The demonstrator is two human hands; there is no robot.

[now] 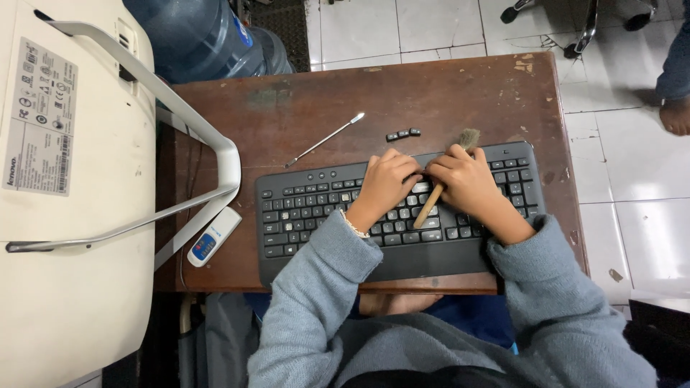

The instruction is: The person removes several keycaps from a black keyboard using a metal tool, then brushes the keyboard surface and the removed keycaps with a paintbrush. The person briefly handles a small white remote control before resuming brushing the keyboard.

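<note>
While both forearms in grey-blue knit sleeves (338, 259) reach up from the bottom edge, the hands sit together on the upper middle rows of a black keyboard (316, 215). Keyboard lies flat on a worn brown wooden desk (445, 86), front edge close to the desk's near edge, wrist rest bare betw the two arms.

Left hand (388, 183): palm down, fingers curled onto the keys near the top row, a thin band at the wrist. Can't tell if it pinches anything, fingertips hidden against the right hand.

Right hand (467, 179): closed around a small brush (433, 203), wooden handle poking out toward the body across the keys, bristle tuft (469, 137) sticking out past the keyboard's far edge. Hands touching or nearly so at the knuckles.

Just beyond the keyboard, loose black keycaps (403, 134) sit on the desk, 3 or so in a row, close to the bristles. Left of them a thin metal pick tool (325, 139) lies diagonal on the wood.

Left side: small white remote w/ blue panel (213, 236) at the desk's edge, beside a big white machine w/ a grey tube handle (79, 179). Far: blue water jug (201, 36), white tile floor (632, 144), another person's foot (677, 115) at right edge.
</note>
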